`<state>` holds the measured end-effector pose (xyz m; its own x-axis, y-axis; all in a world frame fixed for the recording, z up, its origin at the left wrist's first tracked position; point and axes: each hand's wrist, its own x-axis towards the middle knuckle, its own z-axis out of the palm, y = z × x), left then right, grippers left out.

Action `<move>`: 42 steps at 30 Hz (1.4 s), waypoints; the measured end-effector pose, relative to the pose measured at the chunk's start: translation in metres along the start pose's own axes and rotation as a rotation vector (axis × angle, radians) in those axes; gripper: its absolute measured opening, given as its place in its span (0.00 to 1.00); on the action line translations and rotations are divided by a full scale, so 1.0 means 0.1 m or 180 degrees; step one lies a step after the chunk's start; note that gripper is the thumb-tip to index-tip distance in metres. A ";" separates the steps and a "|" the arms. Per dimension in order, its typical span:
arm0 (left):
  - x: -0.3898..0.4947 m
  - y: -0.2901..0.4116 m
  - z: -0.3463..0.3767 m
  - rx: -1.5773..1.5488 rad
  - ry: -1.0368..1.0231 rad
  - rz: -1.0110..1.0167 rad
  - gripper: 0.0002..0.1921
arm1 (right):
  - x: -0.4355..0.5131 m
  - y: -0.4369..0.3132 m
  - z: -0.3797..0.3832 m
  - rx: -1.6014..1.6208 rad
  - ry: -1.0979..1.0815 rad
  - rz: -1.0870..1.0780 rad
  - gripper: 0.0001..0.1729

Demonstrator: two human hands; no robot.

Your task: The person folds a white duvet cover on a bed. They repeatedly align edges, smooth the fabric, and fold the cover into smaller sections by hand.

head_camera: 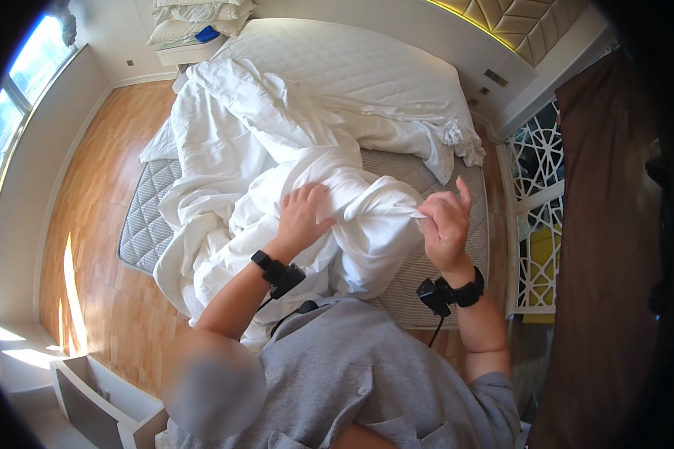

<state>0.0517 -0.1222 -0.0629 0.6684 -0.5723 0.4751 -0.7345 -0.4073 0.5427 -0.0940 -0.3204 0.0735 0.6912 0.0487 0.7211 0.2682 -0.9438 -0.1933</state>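
Before me a white duvet [314,168] lies bunched over a bed. My right hand [445,227] pinches a twisted fold of it between thumb and finger, pulled out to the right. My left hand [303,219] rests on the bunched cloth with its fingers apart, gripping nothing that I can see. A white fitted sheet [342,62] covers the far part of the bed, its near edge crumpled. Below it shows the bare grey-striped mattress [149,224], quilted along its side. Both wrists wear black straps with small devices and cables.
White pillows [205,28] are stacked on a nightstand [188,53] beside a blue item [206,35]. A drawer [109,393] stands pulled out at lower left. Wooden floor [101,196] runs along the window side. A white lattice screen [539,224] and a brown curtain [606,252] stand right.
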 end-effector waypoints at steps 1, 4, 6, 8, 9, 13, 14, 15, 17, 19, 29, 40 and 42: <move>0.00 -0.07 0.08 0.0076 0.0230 0.0019 0.26 | 0.01 -0.04 -0.01 -0.0003 -0.0007 -0.0089 0.09; 0.20 -0.26 0.08 0.0136 -0.0370 -0.0471 0.18 | 0.06 -0.14 -0.14 -0.0057 0.0032 -0.0228 0.09; 0.33 -0.23 -0.14 -0.0185 0.0124 -0.0655 0.11 | 0.09 -0.16 -0.30 -0.0202 0.0040 -0.0282 0.08; 0.48 -0.13 -0.58 -0.0629 0.0162 -0.0719 0.09 | 0.07 -0.19 -0.53 -0.0304 0.0119 -0.0259 0.07; 0.54 -0.04 -0.82 -0.0906 0.0070 -0.0713 0.08 | 0.06 -0.17 -0.62 -0.0340 0.0174 -0.0232 0.07; 0.75 0.25 -1.48 -0.1351 0.0124 0.0277 0.12 | 0.01 -0.05 -0.87 -0.0221 0.0619 0.0012 0.06; 0.87 0.23 -1.53 -0.1038 0.0304 0.0476 0.14 | 0.02 0.01 -0.89 -0.0251 0.0654 0.0053 0.05; 1.04 0.15 -1.53 -0.0629 0.0477 0.0721 0.13 | 0.02 0.05 -0.90 -0.0275 0.0672 0.0147 0.05; 1.30 -0.01 -1.37 -0.0017 0.0658 0.0459 0.11 | 0.02 0.10 -0.83 -0.0172 0.0627 0.0352 0.05; 1.20 -0.09 -1.09 0.0468 0.0358 -0.0337 0.13 | 0.01 0.12 -0.70 -0.0103 0.0409 0.0573 0.05; 0.39 0.64 0.16 -0.1366 -0.0490 0.0456 0.15 | 0.04 0.15 -0.19 0.0075 -0.0434 0.0780 0.06; 0.57 0.70 0.37 -0.1769 0.0297 0.0891 0.15 | -0.01 0.00 -0.14 0.1009 -0.0672 0.0919 0.07; 0.56 0.71 0.36 -0.1918 0.0305 0.0874 0.14 | -0.02 -0.01 -0.13 0.1147 -0.0658 0.0910 0.08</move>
<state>0.0328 -0.2088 -0.0225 0.4943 -0.5213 0.6956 -0.7043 0.2289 0.6720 -0.1043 -0.3243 0.0809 0.8795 -0.0970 0.4659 0.2383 -0.7577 -0.6076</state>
